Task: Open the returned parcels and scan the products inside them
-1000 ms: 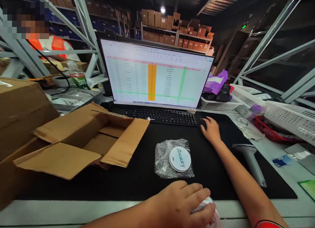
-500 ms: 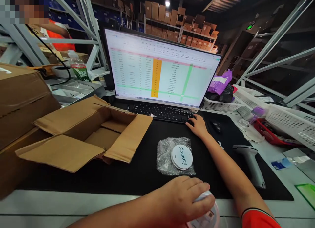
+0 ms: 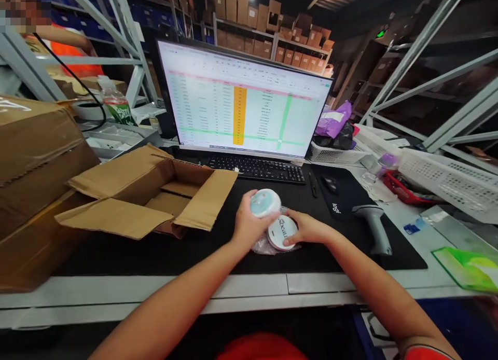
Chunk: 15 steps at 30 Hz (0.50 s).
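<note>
My left hand (image 3: 246, 226) is closed round a small round white jar (image 3: 265, 202) and holds it just above the black desk mat (image 3: 194, 251). Right beside it, my right hand (image 3: 307, 229) grips a second round white jar (image 3: 282, 232) with dark lettering on its lid. That jar rests on a crumpled piece of clear bubble wrap (image 3: 263, 244) on the mat. The two jars nearly touch.
An open cardboard box (image 3: 155, 194) lies to the left, with a larger closed box (image 3: 35, 157) behind it. A monitor (image 3: 245, 100), keyboard (image 3: 257, 168), mouse (image 3: 330, 183) and barcode scanner (image 3: 373, 222) stand beyond. White baskets (image 3: 447, 181) sit right. Another person in orange (image 3: 70, 51) is far left.
My left hand lifted its jar from the table's front edge up to the wrapped jar. My right hand left the mouse and keyboard and came back onto the jar on the bubble wrap.
</note>
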{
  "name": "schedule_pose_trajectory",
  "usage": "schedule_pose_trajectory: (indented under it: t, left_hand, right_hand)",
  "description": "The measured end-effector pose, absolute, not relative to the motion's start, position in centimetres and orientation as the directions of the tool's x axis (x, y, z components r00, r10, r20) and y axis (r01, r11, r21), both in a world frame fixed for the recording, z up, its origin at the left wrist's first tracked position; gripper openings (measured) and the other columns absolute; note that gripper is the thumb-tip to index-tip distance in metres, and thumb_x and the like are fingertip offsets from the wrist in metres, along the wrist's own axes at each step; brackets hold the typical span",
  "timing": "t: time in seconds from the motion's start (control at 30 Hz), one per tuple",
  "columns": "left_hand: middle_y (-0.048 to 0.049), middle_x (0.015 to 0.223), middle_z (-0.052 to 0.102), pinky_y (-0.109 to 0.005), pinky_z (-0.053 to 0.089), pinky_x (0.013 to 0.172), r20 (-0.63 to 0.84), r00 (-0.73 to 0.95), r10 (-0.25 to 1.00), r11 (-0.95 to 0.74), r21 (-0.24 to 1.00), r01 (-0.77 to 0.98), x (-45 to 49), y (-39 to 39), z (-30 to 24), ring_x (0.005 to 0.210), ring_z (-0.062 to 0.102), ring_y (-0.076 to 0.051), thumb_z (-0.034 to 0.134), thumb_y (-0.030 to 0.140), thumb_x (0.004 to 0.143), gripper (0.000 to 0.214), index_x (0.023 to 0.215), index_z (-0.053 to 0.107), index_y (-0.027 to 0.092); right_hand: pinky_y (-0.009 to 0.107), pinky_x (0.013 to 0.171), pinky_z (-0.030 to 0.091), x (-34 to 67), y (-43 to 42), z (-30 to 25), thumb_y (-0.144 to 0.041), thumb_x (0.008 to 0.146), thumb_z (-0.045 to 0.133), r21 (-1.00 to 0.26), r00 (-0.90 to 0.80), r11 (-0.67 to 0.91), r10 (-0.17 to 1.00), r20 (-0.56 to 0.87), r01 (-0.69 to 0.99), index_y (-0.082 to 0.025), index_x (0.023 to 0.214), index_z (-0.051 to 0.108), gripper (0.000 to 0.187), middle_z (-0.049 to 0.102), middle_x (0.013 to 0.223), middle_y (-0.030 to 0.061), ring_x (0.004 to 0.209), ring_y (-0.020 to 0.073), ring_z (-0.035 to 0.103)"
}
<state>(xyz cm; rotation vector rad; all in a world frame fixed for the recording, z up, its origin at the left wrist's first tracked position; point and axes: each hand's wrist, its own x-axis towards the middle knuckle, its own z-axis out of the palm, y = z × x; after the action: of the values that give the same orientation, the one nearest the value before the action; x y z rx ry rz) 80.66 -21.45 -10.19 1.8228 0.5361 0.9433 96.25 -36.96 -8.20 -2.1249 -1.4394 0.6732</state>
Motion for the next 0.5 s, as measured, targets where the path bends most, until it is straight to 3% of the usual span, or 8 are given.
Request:
schedule_pose_trajectory:
  t: [0.1,0.2,0.27,0.4,0.5]
  left_hand:
    - [-0.0125,0.124,0.065,-0.043,0.051,0.1,0.232,0.712,0.663,-0.284,0.958,-0.047,81.3,-20.4,-10.2,0.113,0.064,-0.028,0.084,0.038,0.063,0.069,0.122,0.056,0.015]
    - [-0.0098,0.122,0.067,-0.042,0.052,0.099,0.241,0.846,0.475,-0.327,0.941,-0.084,81.1,-20.9,-10.1,0.111,0.065,-0.028,0.087,0.039,0.059,0.071,0.12,0.059,0.017]
    - [-0.0096,0.121,0.068,-0.043,0.052,0.098,0.239,0.874,0.423,-0.397,0.916,-0.059,81.0,-21.5,-10.2,0.11,0.065,-0.029,0.089,0.039,0.056,0.075,0.122,0.059,0.018]
    - [-0.0146,0.121,0.067,-0.044,0.054,0.096,0.262,0.859,0.44,-0.518,0.855,0.004,81.0,-22.3,-10.6,0.109,0.066,-0.031,0.088,0.036,0.057,0.077,0.125,0.058,0.015]
    - [-0.0114,0.113,0.071,-0.04,0.057,0.094,0.305,0.814,0.495,-0.56,0.828,0.031,79.9,-24.0,-11.7,0.103,0.069,-0.032,0.097,0.034,0.036,0.086,0.114,0.066,0.015]
  right_hand:
    - [0.041,0.093,0.053,95.0,-38.3,-8.2,-0.038,0.053,0.091,-0.737,0.294,-0.299,0.945,-0.143,0.606,-0.021,0.125,0.063,0.079,0.067,0.12,0.0054,0.099,0.0238,0.063]
    - [0.038,0.089,0.054,93.6,-40.2,-8.6,-0.036,0.055,0.09,-0.805,0.338,-0.272,0.936,-0.095,0.527,-0.019,0.118,0.066,0.07,0.071,0.11,0.0035,0.096,0.0234,0.065]
    - [0.04,0.091,0.054,92.7,-42.0,-9.0,-0.036,0.056,0.089,-0.795,0.416,-0.304,0.906,-0.071,0.525,-0.019,0.12,0.066,0.07,0.071,0.11,0.0043,0.099,0.0251,0.066]
    - [0.049,0.11,0.046,91.1,-46.5,-10.4,-0.041,0.059,0.088,-0.759,0.535,-0.308,0.842,0.063,0.574,-0.024,0.135,0.056,0.084,0.064,0.135,0.0075,0.121,0.0321,0.061]
    - [0.053,0.095,0.057,91.3,-48.2,-11.3,-0.051,0.072,0.078,-0.667,0.521,-0.335,0.848,0.095,0.665,-0.031,0.126,0.061,0.06,0.072,0.113,0.0066,0.105,0.034,0.068]
